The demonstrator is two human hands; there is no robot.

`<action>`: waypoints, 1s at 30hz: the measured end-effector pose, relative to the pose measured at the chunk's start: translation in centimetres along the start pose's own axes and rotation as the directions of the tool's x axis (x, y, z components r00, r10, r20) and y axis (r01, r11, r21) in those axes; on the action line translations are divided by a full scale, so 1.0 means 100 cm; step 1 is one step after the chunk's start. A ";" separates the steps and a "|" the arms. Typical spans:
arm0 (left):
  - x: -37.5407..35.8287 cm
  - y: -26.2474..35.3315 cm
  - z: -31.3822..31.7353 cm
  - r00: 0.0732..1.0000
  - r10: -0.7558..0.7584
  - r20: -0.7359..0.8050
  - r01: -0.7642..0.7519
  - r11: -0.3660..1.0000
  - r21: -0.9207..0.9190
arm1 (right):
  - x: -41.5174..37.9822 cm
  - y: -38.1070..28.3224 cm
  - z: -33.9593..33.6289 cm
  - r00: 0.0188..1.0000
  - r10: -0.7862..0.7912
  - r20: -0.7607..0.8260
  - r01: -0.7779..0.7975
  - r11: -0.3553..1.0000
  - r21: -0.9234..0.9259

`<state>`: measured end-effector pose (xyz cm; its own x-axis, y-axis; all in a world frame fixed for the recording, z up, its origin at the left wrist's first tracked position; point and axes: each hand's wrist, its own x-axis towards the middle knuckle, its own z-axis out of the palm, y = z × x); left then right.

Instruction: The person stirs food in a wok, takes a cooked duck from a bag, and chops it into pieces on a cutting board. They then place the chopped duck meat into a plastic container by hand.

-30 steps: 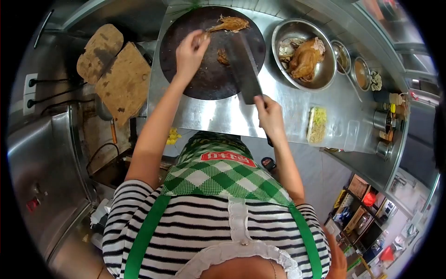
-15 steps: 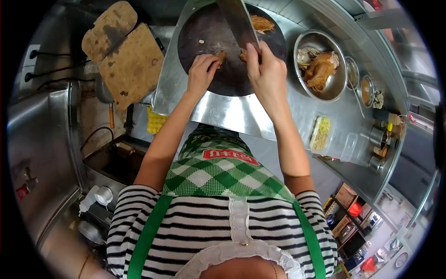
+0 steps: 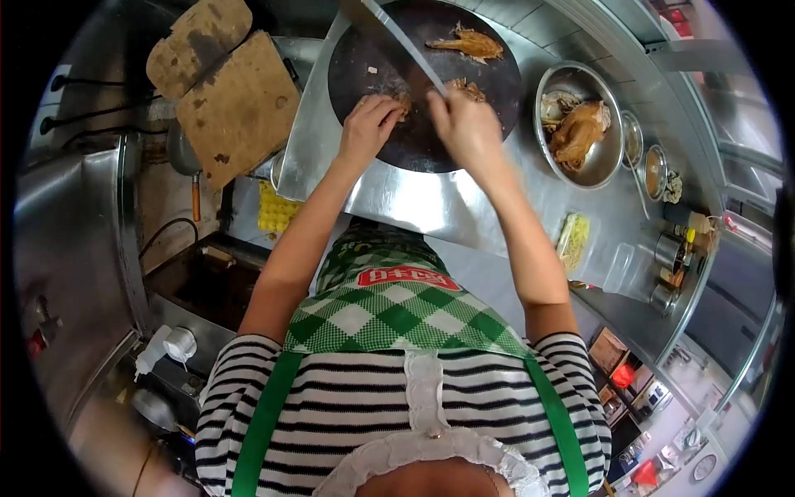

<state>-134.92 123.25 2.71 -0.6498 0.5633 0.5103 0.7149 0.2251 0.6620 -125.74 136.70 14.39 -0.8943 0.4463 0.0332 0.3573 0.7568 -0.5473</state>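
On the round dark chopping board [image 3: 352, 62], my left hand [image 3: 368, 126] has its fingers closed over a small brown piece of cooked meat [image 3: 404, 104]. My right hand [image 3: 466, 124], slightly blurred, grips a cleaver [image 3: 399, 37] whose blade slants up and to the left above the board. Another chunk of meat [image 3: 469, 89] shows just beyond the right knuckles. A longer browned poultry piece [image 3: 474, 44] lies near the board's far right edge. One pale scrap [image 3: 372, 70] rests left of the blade.
Right of the board stands a steel bowl [image 3: 614, 141] with a browned cooked bird [image 3: 577, 132]. Past it are small bowls [image 3: 655, 170] and a tray of shredded vegetables [image 3: 573, 240]. Brown boards [image 3: 240, 112] lean at left, above a yellow egg tray [image 3: 275, 207].
The cleaver has swung left, its blade now more slanted, and my right hand has shifted left across the board. The chunk beside it shows more. My left hand stays on its piece.
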 end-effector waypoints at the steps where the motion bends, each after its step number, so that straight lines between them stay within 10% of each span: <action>1: -0.001 0.001 0.000 1.000 0.009 0.003 -0.009 1.000 -0.018 | 0.001 0.014 0.021 0.996 0.011 0.090 -0.005 0.997 -0.073; 19: -0.015 0.002 0.001 0.996 -0.073 0.056 0.073 0.997 0.001 | -0.006 0.012 0.039 0.975 -0.030 0.220 0.064 0.987 -0.149; 30: -0.021 -0.002 -0.005 0.988 -0.155 0.012 0.156 0.986 -0.057 | -0.009 -0.006 -0.037 0.985 -0.106 -0.139 0.116 0.991 0.068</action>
<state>-133.79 121.58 1.78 -0.7496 0.5314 0.3946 0.5894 0.2647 0.7633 -124.10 137.60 17.82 -0.8808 0.4259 0.2068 0.2322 0.7693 -0.5952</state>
